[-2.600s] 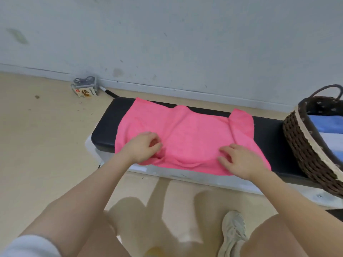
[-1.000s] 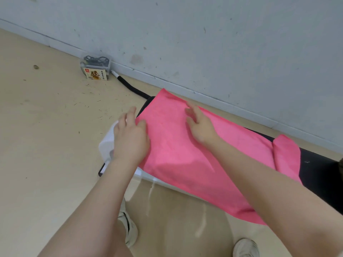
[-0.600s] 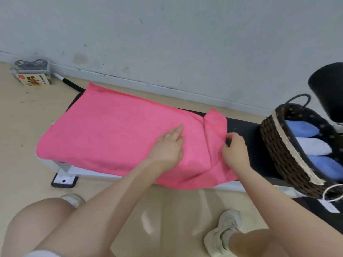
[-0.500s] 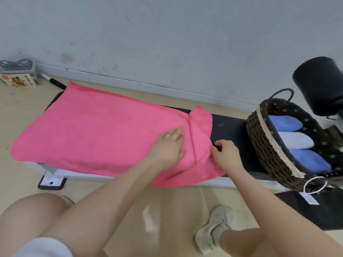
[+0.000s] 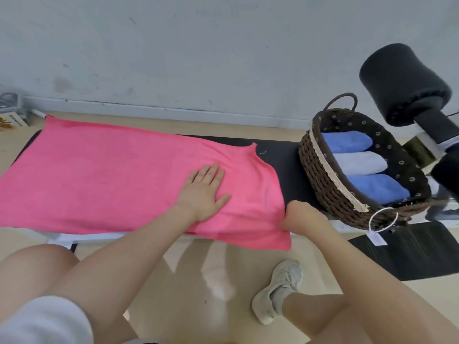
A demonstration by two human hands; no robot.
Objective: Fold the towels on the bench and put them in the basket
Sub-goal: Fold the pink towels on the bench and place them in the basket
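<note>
Your left hand [image 5: 202,192] lies flat, fingers straight, on the pink towel [image 5: 104,177], which is spread along the black bench [image 5: 285,165] and hangs over its near edge. Your right hand [image 5: 301,217] grips the towel's right edge near the front corner (fingers curled under, fingertips hidden). The woven basket [image 5: 323,184] sits on the bench's right end, holding three rolled towels [image 5: 357,163]: blue, pale grey, blue. A black foam roller [image 5: 402,80] stands beyond the basket.
</note>
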